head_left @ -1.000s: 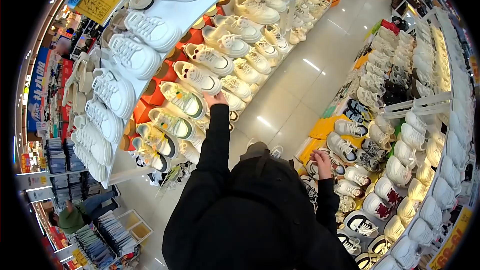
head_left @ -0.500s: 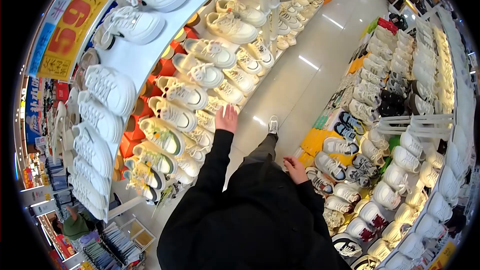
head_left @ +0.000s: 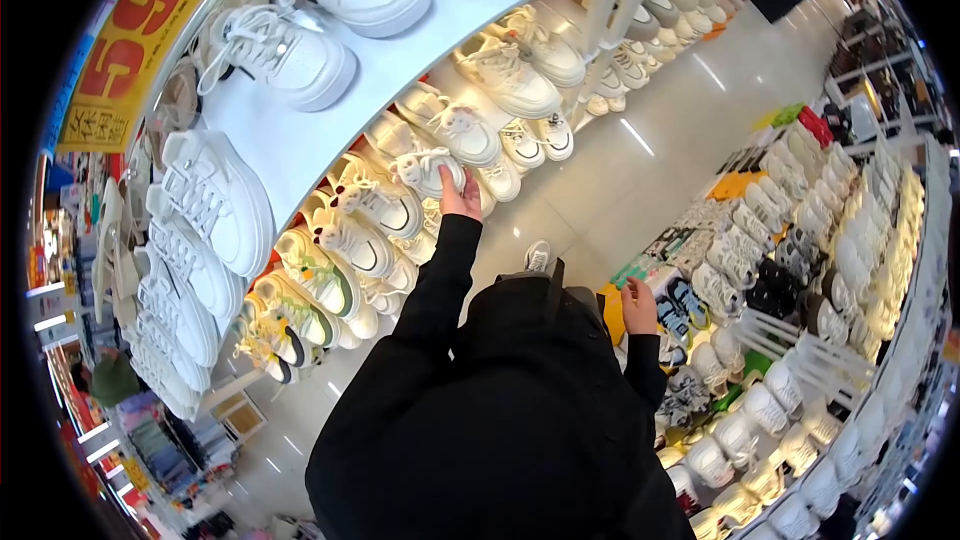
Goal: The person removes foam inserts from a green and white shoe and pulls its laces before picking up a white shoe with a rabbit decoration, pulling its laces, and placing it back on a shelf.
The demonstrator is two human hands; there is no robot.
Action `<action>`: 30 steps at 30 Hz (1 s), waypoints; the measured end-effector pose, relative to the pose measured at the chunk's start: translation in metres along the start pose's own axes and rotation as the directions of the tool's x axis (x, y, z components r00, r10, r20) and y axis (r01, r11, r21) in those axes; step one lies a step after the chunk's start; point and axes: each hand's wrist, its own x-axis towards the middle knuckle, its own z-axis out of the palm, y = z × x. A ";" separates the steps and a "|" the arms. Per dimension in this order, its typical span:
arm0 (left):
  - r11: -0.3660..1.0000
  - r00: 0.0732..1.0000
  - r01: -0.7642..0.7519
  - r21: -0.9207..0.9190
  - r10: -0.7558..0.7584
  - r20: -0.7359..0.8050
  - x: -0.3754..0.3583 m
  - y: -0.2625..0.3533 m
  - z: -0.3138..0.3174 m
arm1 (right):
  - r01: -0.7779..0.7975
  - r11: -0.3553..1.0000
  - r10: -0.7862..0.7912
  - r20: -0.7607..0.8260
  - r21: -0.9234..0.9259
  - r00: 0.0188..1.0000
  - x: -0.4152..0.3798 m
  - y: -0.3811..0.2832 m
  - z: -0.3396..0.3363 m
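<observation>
In the head view, my left hand (head_left: 460, 202) is at the lower shelf, closed round the toe of a white sneaker (head_left: 420, 169) with a decorated lace area. The thumb lies over the toe and the fingers sit along its side; the undersides of the fingers are hidden. Beside that shoe stand a cream sneaker (head_left: 466, 132) and another with dark trim (head_left: 375, 202). My right hand (head_left: 638, 308) hangs over the aisle by the right-hand display, holding nothing, its fingers loosely bent and a little apart.
Above the lower row, a white shelf (head_left: 300, 145) carries several white sneakers, with a yellow price sign (head_left: 140, 45) at its end. A tiled aisle (head_left: 600, 170) runs ahead. Sneakers (head_left: 765, 405) fill the right-hand display around white rails (head_left: 790, 355).
My left hand has moved up and forward from beside the shelf onto the white sneaker. My right hand has swung outward and up. The whole view has turned and come closer to the left shelf.
</observation>
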 end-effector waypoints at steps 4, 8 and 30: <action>0.992 0.993 0.044 -0.116 -0.031 0.116 -0.015 0.004 -0.009 | 0.187 0.977 -0.167 0.173 -0.105 0.971 0.036 -0.009 0.017; 0.975 0.986 0.126 -0.181 -0.104 0.127 -0.052 -0.001 -0.010 | 0.505 0.829 -0.344 0.496 -0.238 0.797 0.062 -0.050 0.032; 0.401 0.668 -0.333 0.853 -0.538 0.514 -0.118 -0.153 0.118 | -0.163 0.366 -0.378 0.307 0.916 0.874 0.242 -0.036 -0.182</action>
